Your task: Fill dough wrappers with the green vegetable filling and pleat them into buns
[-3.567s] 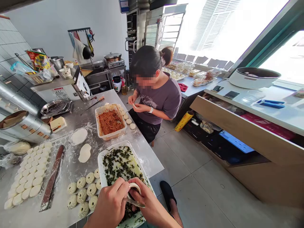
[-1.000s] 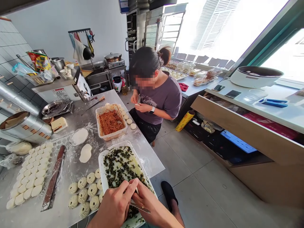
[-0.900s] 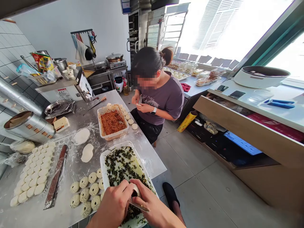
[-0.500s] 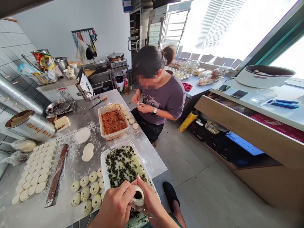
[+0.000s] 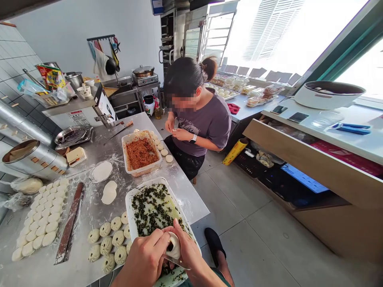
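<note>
Over the front of a white tray (image 5: 129, 203) of chopped dark-green filling, both my hands work on one bun (image 5: 176, 248). Its dough is gathered around a small opening where dark filling shows. My left hand (image 5: 148, 253) is closed, its thumb and fingers pinching the dough at the rim. Wrapped around the bun's other side is my right hand (image 5: 191, 249). A thin flat metal blade (image 5: 179, 263) sticks out beneath the bun against my right hand; its handle is hidden. Left of the tray sit several pleated buns (image 5: 118, 238) on the steel table.
Rows of dough pieces (image 5: 42, 217), a brown wooden stick (image 5: 69, 223), a flat wrapper (image 5: 109, 192) and a flour bowl (image 5: 102, 172) lie left. A tub of reddish filling (image 5: 140, 153) stands behind the tray. Across the table's corner a co-worker (image 5: 203, 119) handles a small dough piece.
The bun's opening has become smaller as my fingers gather the dough. My hands stay over the tray. The whole view has shifted slightly.
</note>
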A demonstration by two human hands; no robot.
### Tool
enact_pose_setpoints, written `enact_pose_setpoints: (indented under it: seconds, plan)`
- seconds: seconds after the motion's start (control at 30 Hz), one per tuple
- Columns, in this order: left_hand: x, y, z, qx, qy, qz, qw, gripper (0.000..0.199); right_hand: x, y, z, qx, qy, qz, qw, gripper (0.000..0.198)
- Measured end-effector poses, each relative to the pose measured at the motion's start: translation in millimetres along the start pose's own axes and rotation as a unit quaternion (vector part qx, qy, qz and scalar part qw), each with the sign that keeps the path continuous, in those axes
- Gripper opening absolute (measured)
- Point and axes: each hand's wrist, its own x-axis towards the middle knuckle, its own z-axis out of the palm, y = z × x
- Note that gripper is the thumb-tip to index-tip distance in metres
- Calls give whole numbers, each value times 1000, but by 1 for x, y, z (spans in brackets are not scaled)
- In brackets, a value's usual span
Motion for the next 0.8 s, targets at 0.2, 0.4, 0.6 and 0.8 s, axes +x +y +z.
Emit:
enact_pose_setpoints:
  seconds: [0.2,0.4,0.6,0.8]
  plan:
    - [0,-1,-2,8,15,-1,1000,45,-2,-5,1,-5,3,2,1000,70]
    - [-2,-2,-2,-3,21,-9,1000,24,-2,-4,2,28,-2,-24,999,56]
    - [-1,-3,-3,12,10,6,1000,37,-1,-5,2,-14,-24,4,1000,69]
    - [-1,-4,-5,6,14,-7,1000,35,1,-5,2,0,12,-22,1000,65]
